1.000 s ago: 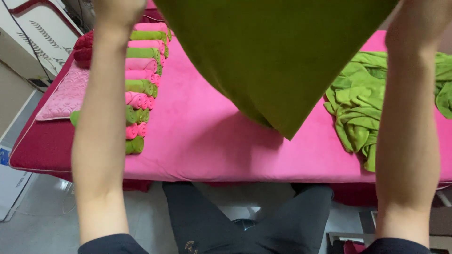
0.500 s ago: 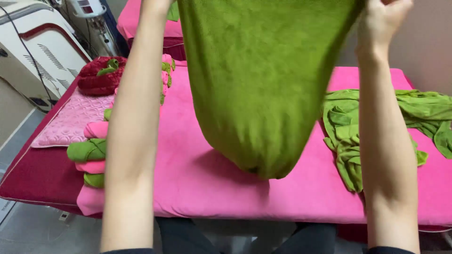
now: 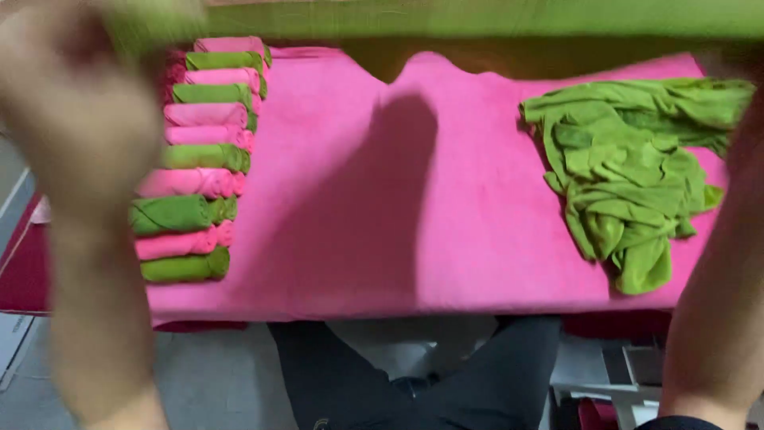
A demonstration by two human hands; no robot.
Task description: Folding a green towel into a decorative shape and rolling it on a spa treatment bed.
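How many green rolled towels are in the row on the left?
5 green rolls in that row: second from far end, fourth, seventh, ninth, nearest. More may hide behind the blurred left hand.

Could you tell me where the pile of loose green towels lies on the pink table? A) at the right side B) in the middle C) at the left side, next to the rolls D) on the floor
A: the pile of loose green towels lies crumpled at the right side of the pink table, while the rolled towels line its left side.

No packages, labels, signs or screens show here (0 of any kind).
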